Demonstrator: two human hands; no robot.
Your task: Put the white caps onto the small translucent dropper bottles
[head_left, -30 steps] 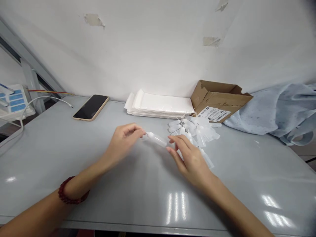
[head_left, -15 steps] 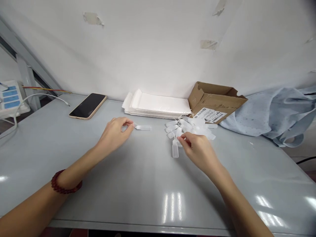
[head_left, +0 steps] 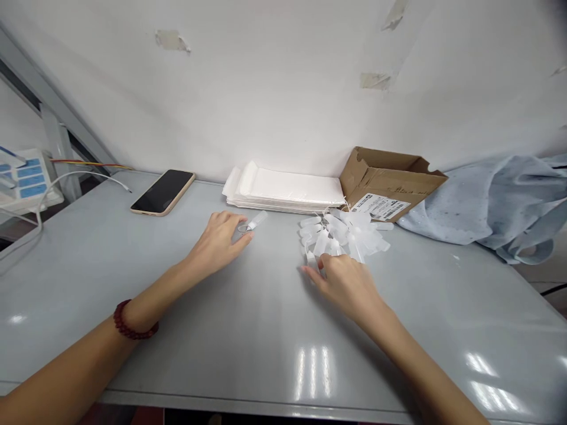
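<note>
My left hand has its thumb and fingers apart. Just off its fingertips lies a small translucent plastic piece, bottle-shaped with a thin loop at one end, tilted toward the back right. On the right, my right hand has thumb and index finger closed around a similar translucent piece at the near left edge of a pile; its lower end is partly hidden by the fingers. Several more such pieces with thin loops make up the pile, spread just beyond this hand.
Behind the pile stands an open cardboard box with a label. A stack of white envelopes or sleeves lies against the wall. At the back left are a phone, a white cable and a power strip. Pale blue cloth lies right.
My left hand has opened and let go of its translucent piece, which now lies turned with its far end toward the back. My right hand has moved slightly nearer, fingers lower around its piece.
</note>
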